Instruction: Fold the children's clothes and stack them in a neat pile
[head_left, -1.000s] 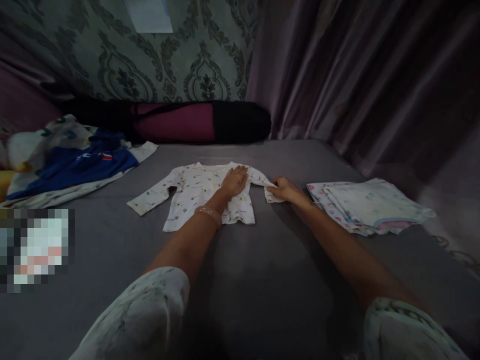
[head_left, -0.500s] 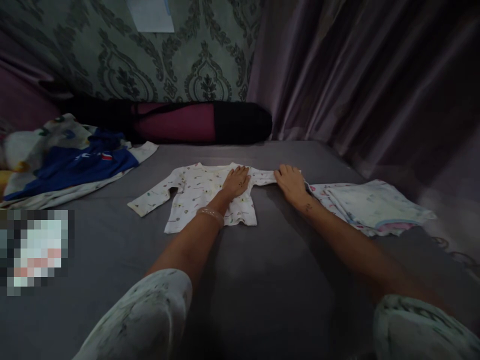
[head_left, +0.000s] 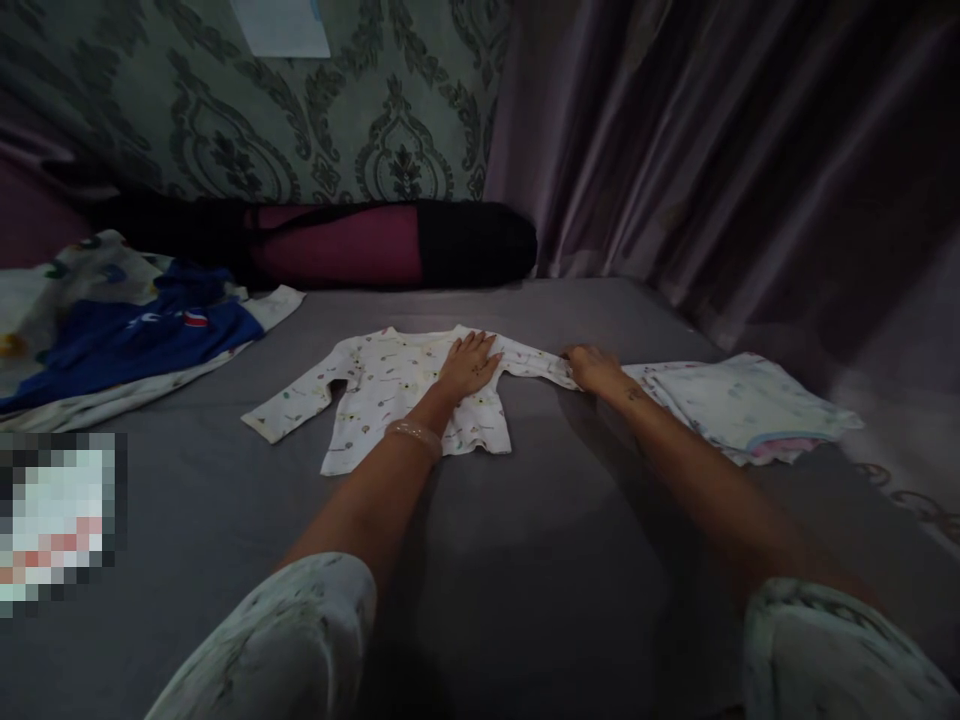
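A small white long-sleeved baby shirt [head_left: 390, 385] with a tiny coloured print lies spread out on the grey sheet [head_left: 525, 560]. My left hand [head_left: 470, 365] rests flat on its chest near the right shoulder, fingers spread. At the end of the right sleeve, my right hand [head_left: 595, 370] has its fingers closed on the cuff. The other sleeve stretches out to the left, untouched. Just beyond my right hand lies a stack of folded baby clothes [head_left: 757, 400], pale with a blue-and-pink edge.
On the left is a loose heap of clothes with a blue garment [head_left: 150, 330] on top. A long black and magenta bag [head_left: 337, 245] lies along the patterned wall. A purple curtain [head_left: 600, 140] hangs at the right. Some blurred-out item is at the lower left.
My right hand has gone from lying over the sleeve end to gripping the cuff, and the sleeve now slants lower. My left hand stays on the chest. The view has shifted slightly.
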